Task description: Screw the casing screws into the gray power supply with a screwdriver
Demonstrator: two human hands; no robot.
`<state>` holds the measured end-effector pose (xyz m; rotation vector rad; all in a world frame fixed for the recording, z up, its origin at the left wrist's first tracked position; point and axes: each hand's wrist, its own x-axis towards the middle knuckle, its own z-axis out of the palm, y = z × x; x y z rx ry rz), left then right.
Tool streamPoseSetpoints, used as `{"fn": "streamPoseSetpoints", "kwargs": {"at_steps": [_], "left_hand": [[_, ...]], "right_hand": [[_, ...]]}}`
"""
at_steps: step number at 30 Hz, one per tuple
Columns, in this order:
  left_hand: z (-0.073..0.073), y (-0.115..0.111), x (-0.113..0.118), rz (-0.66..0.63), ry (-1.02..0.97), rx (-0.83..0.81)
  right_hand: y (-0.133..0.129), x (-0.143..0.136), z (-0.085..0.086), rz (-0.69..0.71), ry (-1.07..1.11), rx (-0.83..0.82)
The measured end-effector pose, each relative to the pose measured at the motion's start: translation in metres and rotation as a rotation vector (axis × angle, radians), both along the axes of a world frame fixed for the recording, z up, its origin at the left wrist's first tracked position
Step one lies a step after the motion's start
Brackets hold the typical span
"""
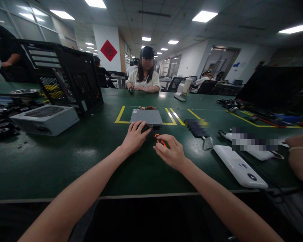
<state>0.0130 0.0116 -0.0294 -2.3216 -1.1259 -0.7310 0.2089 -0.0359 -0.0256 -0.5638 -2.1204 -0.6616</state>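
Note:
A flat grey computer power supply unit (147, 116) lies on the green table in front of me, with coloured wires at its far side. My left hand (135, 137) grips its near left edge, fingers over the top and thumb along the near face by the socket. Just right of and nearer than the unit, my right hand (170, 152) is closed on a small orange-and-black tool (162, 141). The fingers cover most of that tool, so its exact kind is hidden. The tool appears apart from the unit.
A black computer case (78, 80) and a larger power supply (46, 117) stand at left. White power banks (239, 166) with cables lie at right, near another person's hand (301, 158). Yellow tape (176, 116) marks the table. A person (143, 74) sits opposite.

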Motion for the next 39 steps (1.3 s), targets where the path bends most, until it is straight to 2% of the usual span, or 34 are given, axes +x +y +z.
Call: {"fn": "streamPoseSetpoints", "kwargs": {"at_steps": [4,9,14,20,24,27,39], "left_hand": [[-0.0009,0.0007,-0.0001,-0.007,-0.010,-0.006],[-0.0020,0.0017,-0.0001,0.005,-0.003,0.007],[-0.0015,0.0014,0.0003,-0.007,-0.017,-0.003],[-0.0013,0.0012,0.0001,-0.005,-0.016,-0.006],[-0.0013,0.0008,-0.0004,0.011,0.008,0.006],[-0.0014,0.0009,-0.0004,0.024,0.027,0.013],[-0.0004,0.0005,-0.0006,0.015,0.028,0.015]], "right_hand": [[0.0002,0.0002,-0.0010,0.020,0.011,-0.020],[0.0009,0.0011,-0.0024,-0.038,0.087,-0.003],[0.0029,0.0022,-0.0036,0.034,0.072,-0.021],[0.0031,0.0018,-0.0036,0.041,0.044,-0.036],[0.0022,0.0004,-0.0032,0.022,0.106,-0.045],[0.0020,0.0009,-0.0029,-0.019,0.058,-0.029],[0.0005,0.0020,-0.0016,0.037,0.018,-0.039]]}}
